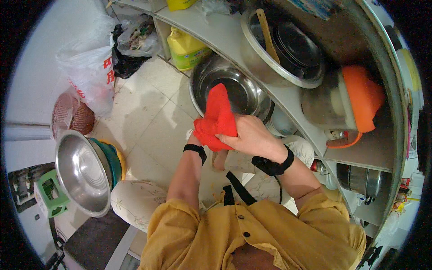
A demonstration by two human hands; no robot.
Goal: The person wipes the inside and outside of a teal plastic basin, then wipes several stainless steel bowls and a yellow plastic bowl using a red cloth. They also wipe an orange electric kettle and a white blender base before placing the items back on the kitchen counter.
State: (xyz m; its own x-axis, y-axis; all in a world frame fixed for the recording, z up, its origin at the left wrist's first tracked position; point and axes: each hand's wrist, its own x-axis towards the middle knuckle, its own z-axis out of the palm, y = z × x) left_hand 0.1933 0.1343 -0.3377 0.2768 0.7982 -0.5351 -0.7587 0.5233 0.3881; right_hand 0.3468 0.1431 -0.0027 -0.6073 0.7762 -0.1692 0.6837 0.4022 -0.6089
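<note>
A bright red cloth (219,118) is bunched between my hands in front of me. My right hand (253,133) grips its right side, with the thumb across the lower edge. Most of my left hand (196,137) is hidden behind or under the cloth; only a part near the wrist shows, so its fingers cannot be made out. Black bands circle both wrists. Beyond the cloth, a round stainless steel basin (249,87) sits low by the shelf, and the cloth's upper tip overlaps it in the view.
A tiled shelf (216,37) holds a large metal pot (248,55) with a wooden spatula (266,35). A yellow jug (185,47) stands below. To the left are plastic bags (87,71), a brown basket (76,114), a leaning metal basin (82,172) and a green stool (52,195).
</note>
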